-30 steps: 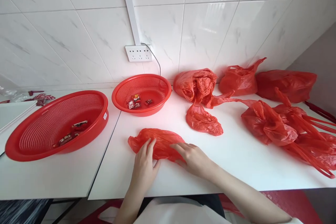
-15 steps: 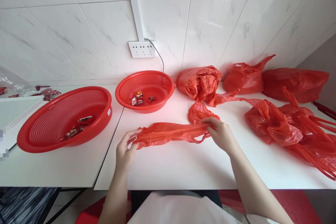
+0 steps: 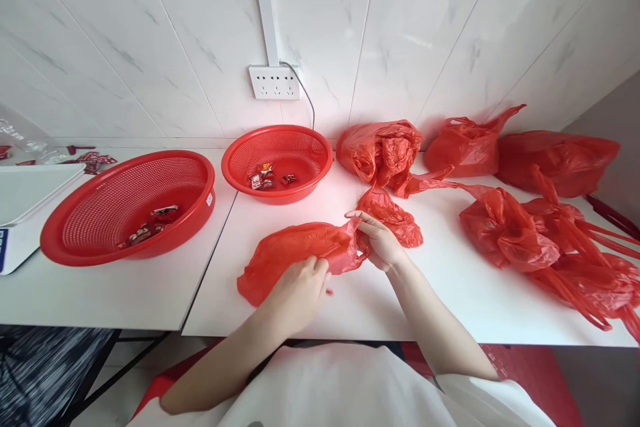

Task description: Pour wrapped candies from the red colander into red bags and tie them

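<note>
A flat red plastic bag (image 3: 287, 250) lies over the white table in front of me, its bottom end to the left and its handle end to the right. My left hand (image 3: 300, 283) is closed on the bag's near edge, with a small red bit showing below the fingers. At the handle end, my right hand (image 3: 377, 240) grips the bunched plastic between thumb and fingers. Just behind the right hand lies another crumpled red bag (image 3: 393, 217). Behind the bag stands a round red sieve basket (image 3: 235, 167) with several wrapped sweets (image 3: 263, 177) in it.
A larger red basket (image 3: 80, 213) at the left holds more wrapped sweets (image 3: 150, 230). Filled red bags (image 3: 505, 227) crowd the right side, and others (image 3: 463, 147) stand along the tiled wall. A white device (image 3: 37, 190) sits far left. A socket panel (image 3: 274, 83) is on the wall.
My left hand has moved right, from the bag's left end to its near edge. The bag has spread wider, and my right hand has shifted slightly left.
</note>
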Demonstrator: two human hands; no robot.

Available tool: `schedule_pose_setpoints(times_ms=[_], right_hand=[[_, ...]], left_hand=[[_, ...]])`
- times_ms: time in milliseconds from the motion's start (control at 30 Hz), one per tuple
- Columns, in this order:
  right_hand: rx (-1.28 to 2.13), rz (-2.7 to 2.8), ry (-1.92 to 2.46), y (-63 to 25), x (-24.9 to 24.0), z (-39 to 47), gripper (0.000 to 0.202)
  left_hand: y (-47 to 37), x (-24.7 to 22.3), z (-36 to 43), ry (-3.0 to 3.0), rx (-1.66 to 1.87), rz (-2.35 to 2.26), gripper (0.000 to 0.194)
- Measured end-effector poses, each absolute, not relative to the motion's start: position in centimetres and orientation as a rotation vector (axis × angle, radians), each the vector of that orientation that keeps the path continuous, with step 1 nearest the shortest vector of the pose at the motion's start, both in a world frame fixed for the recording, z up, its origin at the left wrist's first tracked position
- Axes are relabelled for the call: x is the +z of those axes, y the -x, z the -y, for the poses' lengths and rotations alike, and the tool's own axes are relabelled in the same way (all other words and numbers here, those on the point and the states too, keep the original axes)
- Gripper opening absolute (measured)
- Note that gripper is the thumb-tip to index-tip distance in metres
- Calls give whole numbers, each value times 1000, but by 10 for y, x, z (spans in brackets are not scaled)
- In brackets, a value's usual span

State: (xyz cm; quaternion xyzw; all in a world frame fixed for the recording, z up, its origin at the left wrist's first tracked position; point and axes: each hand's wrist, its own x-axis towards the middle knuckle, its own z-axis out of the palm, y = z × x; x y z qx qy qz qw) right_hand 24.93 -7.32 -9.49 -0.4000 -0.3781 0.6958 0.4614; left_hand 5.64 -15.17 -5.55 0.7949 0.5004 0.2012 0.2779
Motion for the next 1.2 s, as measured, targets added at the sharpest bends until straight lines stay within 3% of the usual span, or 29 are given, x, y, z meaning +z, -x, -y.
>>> schedule_pose_setpoints(times_ms=[100,200,267,367,500,667,867,1000,1133,1200], right_hand=[[1657,1053,1109,-246,-97,77,24],[1382,1371,1330,-248,-95,84,22],[1158,1616,1477,-256,-91,89,22],[1040,1780,1601,-274,-81,91,22],[1152,1714,1541,-287,-64,87,20],[1440,1405,1121,-269,-76,90,19],[1567,802,911,-252,-127,111,21],[1587,739,902,-260,-128,116,16],[1650,743,834,-256,-113,120,15],[1709,751,799,-248,-109,123,15]], left_hand=[[-46,-79,140,-2117,824,-1522,25],[-31,-81,135,-2035,947,-1591,22],[-20,-73,136,-2000,881,-1697,23],[-8,-51,143,-2000,506,-1952,36],[-12,-21,156,-1924,140,-2104,48],[-40,-15,172,-1724,379,-1657,55],[-31,-16,178,-1471,159,-1207,50],[-19,-3,175,-1468,473,-1222,44],[-46,-29,157,-1818,599,-1231,33],[-61,-56,139,-1937,515,-1507,33]])
